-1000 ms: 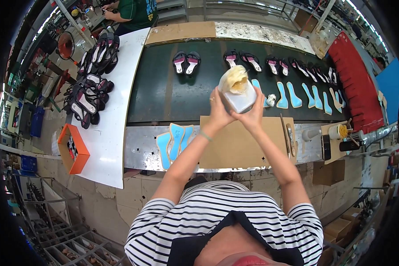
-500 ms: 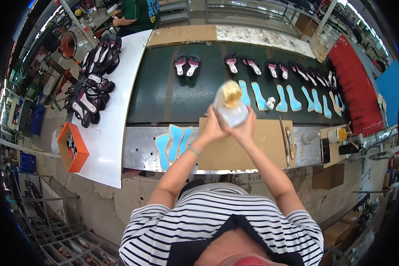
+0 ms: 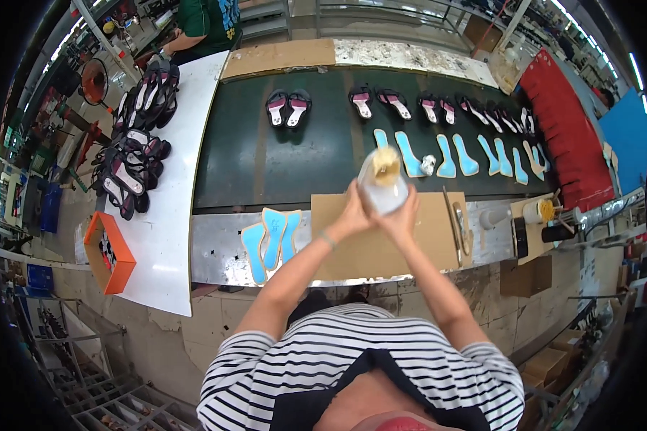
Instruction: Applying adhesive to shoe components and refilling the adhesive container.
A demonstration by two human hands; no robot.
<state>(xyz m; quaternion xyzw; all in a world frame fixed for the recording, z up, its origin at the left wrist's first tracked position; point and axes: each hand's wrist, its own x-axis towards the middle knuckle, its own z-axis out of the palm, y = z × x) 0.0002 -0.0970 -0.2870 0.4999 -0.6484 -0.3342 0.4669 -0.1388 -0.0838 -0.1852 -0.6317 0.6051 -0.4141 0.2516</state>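
Both hands up in front of the person, over the brown cardboard sheet (image 3: 381, 241) on the table (image 3: 216, 251). Between them: a clear plastic container (image 3: 383, 185) w/ yellowish stuff in the top. Left hand (image 3: 352, 213) wraps its lower left side, right hand (image 3: 402, 215) cups the lower right; both grasping it, palms facing each other, fingers curled round. Container sits above the hands, tilted a bit, held clear of the cardboard.

Left of the cardboard: a few blue insoles (image 3: 269, 241) fanned on the metal edge. Beyond, dark green belt (image 3: 295, 158) w/ a row of blue soles (image 3: 467, 154) & black-pink sandals (image 3: 287, 108). More sandals piled on the white board (image 3: 172, 215) far left, orange box (image 3: 108, 251) beside it. Brush-like tools (image 3: 456, 223) lie just right of the cardboard.
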